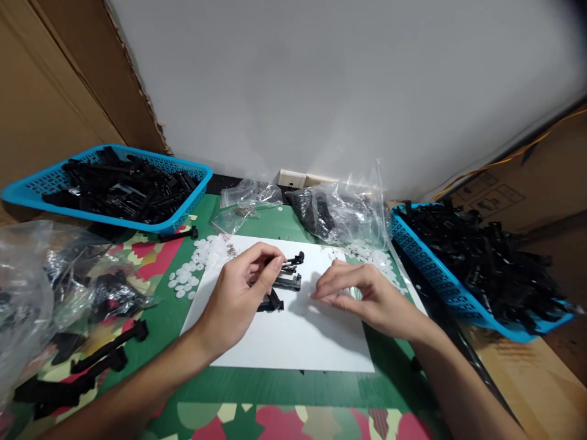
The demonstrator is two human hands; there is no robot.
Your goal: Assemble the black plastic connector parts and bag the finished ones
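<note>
My left hand point(238, 292) is over the left half of a white sheet point(293, 345), thumb and forefinger closed on a narrow black plastic part point(296, 259) whose far end juts out past the fingertips. Just beneath and beside these fingers, more black plastic parts point(288, 282) lie on the sheet, one of them point(274, 302) closest to me. My right hand point(362, 292) hovers above the sheet's right side, its fingertips drawn together in a pinch; anything between them is too small or hidden to name. A gap separates the two hands.
Blue baskets heaped with black parts stand at left point(192, 211) and right point(440, 290). White plastic discs point(188, 275) lie beside the sheet, with small metal pieces point(231, 250) nearby. Clear bags point(348, 214) sit behind; loose black parts point(110, 348) lie at left.
</note>
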